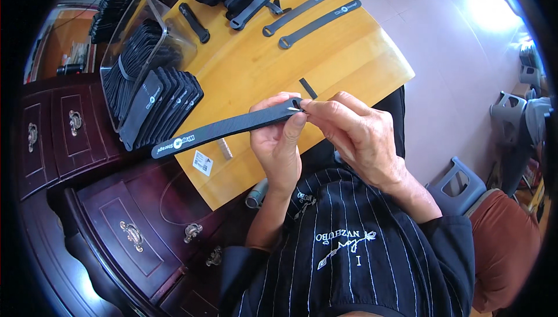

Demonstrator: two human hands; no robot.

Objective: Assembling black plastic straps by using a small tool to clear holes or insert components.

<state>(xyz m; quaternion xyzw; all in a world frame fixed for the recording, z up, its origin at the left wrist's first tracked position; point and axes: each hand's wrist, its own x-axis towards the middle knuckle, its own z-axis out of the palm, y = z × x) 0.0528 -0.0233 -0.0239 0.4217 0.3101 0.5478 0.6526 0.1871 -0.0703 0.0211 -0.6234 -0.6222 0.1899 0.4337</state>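
The black strap (pixel 224 128) juts leftward from the left hand (pixel 279 142), whose fingers clamp its near end, while the right hand (pixel 354 134) pinches a small metal piece (pixel 294 106) there, which could slip if that pinch loosens.

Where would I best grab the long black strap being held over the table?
Probably the free, wide rounded end of the black strap, from the left side. Both the left hand and right hand crowd its narrow end, while the wide end juts out unobstructed above the wooden table.
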